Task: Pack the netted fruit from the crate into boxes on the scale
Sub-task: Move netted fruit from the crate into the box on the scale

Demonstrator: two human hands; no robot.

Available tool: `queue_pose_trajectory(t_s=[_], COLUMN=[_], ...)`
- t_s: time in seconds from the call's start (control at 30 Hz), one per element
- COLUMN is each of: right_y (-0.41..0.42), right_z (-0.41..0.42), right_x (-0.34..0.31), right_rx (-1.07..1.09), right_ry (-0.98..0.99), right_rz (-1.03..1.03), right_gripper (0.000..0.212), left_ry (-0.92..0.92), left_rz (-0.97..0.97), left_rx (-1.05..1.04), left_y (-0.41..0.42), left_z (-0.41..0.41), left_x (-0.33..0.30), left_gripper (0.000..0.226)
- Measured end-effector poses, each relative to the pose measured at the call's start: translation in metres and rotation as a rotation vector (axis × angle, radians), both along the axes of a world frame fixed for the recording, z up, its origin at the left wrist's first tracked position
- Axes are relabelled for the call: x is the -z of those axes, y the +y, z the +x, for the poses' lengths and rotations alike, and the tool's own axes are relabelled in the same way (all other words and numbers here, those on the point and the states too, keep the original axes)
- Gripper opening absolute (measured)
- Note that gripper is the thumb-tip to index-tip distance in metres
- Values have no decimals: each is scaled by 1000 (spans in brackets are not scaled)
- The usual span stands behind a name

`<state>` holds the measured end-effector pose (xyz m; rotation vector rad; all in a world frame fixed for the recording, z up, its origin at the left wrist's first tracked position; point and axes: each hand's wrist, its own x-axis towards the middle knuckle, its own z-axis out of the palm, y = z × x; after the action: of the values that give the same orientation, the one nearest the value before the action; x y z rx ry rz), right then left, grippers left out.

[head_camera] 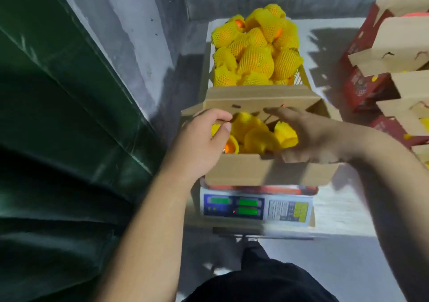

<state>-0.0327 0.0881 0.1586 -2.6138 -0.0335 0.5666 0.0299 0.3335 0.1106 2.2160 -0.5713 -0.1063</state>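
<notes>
A crate [304, 76] heaped with fruit in yellow foam nets [255, 53] stands behind the scale. On the scale [255, 206] sits an open cardboard box [243, 171] holding several netted fruit [250, 132]; one shows orange skin at the near left. My left hand [204, 141] curls its fingers and thumb round the box's left edge. Over the right side of the box, my right hand [311, 134] lies palm down, blurred. Its fingers stretch toward the far flap [255, 101] and its thumb is at the near wall.
Red and tan cartons [390, 53] with raised flaps are stacked at the right. A dark green wall or panel [58, 93] fills the left side. The scale's green displays face me. My dark-clothed leg [260, 278] is below the scale.
</notes>
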Motion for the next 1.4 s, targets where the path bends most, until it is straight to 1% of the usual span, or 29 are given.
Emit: queue_pose_trajectory(t_s=[0.07, 0.1, 0.2, 0.37, 0.47, 0.63, 0.93, 1.17, 1.4], right_y=[15, 25, 57, 101, 111, 109, 94, 92, 91], right_z=[-19, -27, -47, -68, -73, -83, -96, -90, -69], right_x=[-2, 0, 8, 16, 14, 8, 4, 10, 11], right_rx=[40, 49, 85, 83, 84, 119, 180, 189, 166], right_ry=[-117, -175, -322, -453, -475, -486, -501, -496, -466], right_rz=[26, 41, 67, 78, 47, -7, -14, 3, -9], right_gripper=[106, 100, 76, 50, 51, 55, 51, 48, 45], left_ry=[-23, -35, -53, -72, -89, -91, -83, -66, -41], left_rz=[17, 25, 36, 60, 76, 87, 74, 71, 20], left_rx=[25, 34, 46, 67, 50, 13, -20, -23, -8], left_y=[14, 19, 31, 39, 41, 50, 64, 66, 49], left_z=[-15, -22, -41, -65, -73, -81, -79, -72, -59], left_x=[-1, -2, -7, -11, -13, -16, -18, -14, -17], left_gripper=[22, 23, 24, 22, 20, 24, 23, 24, 22])
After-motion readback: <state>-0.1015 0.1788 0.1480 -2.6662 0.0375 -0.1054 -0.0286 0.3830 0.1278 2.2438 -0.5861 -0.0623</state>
